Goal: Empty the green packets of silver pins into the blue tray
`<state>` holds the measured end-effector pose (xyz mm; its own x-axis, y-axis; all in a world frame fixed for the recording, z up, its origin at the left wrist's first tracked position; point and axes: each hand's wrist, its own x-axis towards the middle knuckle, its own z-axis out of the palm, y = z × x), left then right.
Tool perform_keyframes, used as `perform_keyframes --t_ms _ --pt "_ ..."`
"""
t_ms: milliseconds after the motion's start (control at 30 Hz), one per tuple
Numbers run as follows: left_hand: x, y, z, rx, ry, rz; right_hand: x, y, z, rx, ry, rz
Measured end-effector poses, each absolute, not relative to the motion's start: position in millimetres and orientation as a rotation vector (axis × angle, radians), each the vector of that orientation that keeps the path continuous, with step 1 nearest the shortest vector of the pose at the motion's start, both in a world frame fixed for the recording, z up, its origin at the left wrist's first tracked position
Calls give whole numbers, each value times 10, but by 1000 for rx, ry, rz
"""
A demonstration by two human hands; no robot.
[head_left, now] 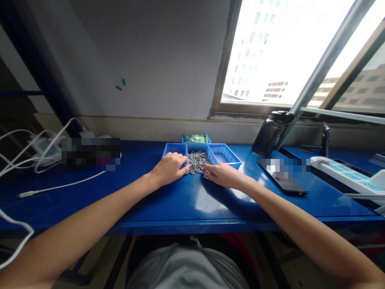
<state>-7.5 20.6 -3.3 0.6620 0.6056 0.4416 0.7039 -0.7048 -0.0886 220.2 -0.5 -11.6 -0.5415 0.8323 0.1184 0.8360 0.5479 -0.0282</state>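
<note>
A heap of small silvery metal pieces, like screws or pins [197, 159], lies on the blue table between two blue plastic bins. My left hand [169, 169] rests over the front right corner of the left bin [174, 147], fingers bent and a little apart, thumb tip at the heap's left edge. From the other side my right hand [223, 174] reaches to the heap's right edge in front of the right bin [224, 153]. Its fingertips are drawn together at the pieces; what is between them is too small to make out.
Behind the heap stands another blue bin [184, 140] holding green plastic packets [197, 138]. To the right are a black bottle [272, 132], a dark phone [282, 180] and a white power strip [345, 172]. White cables [72, 185] lie at the left.
</note>
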Motion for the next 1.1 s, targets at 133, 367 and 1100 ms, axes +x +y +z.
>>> perform_keyframes --t_ms 133,367,1100 --pt "-66 175 -2 -2466 -946 -600 2207 7 -139 -1438 -2667 -67" --pt "-14 62 -41 -2742 -517 -393 2214 36 -180 -1452 -2657 -77" --pt "37 52 -159 -2916 -789 -283 2170 -23 -88 -1388 -2720 -11"
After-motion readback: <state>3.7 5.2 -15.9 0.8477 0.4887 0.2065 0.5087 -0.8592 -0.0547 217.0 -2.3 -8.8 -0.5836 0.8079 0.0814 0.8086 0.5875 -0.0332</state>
